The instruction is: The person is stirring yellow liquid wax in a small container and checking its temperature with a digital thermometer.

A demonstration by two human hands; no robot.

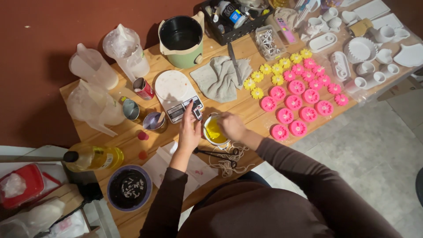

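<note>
The wooden desk (pixel 246 108) is crowded from end to end. Towards its far right lie white moulds (pixel 365 48), then rows of pink flower shapes (pixel 304 99) with a cluster of yellow flower shapes (pixel 275 70) beside them. At the back stands a green pot (pixel 181 35), with a grey cloth (pixel 218 77) just in front of it and clear jugs (pixel 94 88) off to the left. Nearer the person sits a white kitchen scale (pixel 175 90).

The left hand (pixel 189 130) reaches to the scale's front edge, fingers pinched on a small dark gadget (pixel 197 112). The right hand (pixel 232 125) hangs over a little white cup of yellow liquid (pixel 214 131), fingers bunched; I cannot tell what they grip, if anything. It looks like the stirring or measuring stage. Coiled wick string (pixel 227 163) and dark tweezers (pixel 216 153) lie just below the cup. Any pour from here calls for a steady wrist.
</note>
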